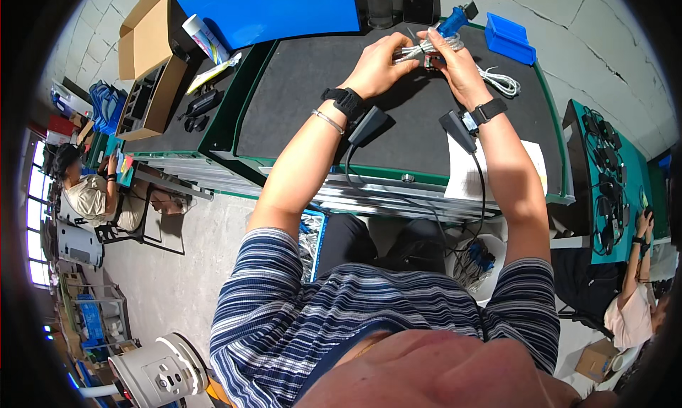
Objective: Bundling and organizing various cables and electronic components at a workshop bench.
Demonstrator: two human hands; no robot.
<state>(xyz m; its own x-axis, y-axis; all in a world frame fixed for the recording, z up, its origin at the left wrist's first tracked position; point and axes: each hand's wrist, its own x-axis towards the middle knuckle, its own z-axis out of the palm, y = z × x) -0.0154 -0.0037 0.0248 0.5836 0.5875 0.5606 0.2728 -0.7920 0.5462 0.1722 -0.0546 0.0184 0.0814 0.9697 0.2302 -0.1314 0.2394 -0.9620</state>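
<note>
1. Our left hand (pixel 380 63) and right hand (pixel 455 60) both close on a coiled grey cable (pixel 426 47) with a blue plug, above the desk (pixel 320 102).
2. The coil looks mostly gathered; a white cable (pixel 503 81) lies untouched nearby.

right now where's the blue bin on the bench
In the head view the blue bin sits at the far right of the black mat, just beyond the right hand and the loose white cable.

A blue bin (pixel 510 37) and a coiled white cord (pixel 501 81) sit on the dark counter (pixel 298 117); an open cardboard box (pixel 145 60) stands at left.
</note>
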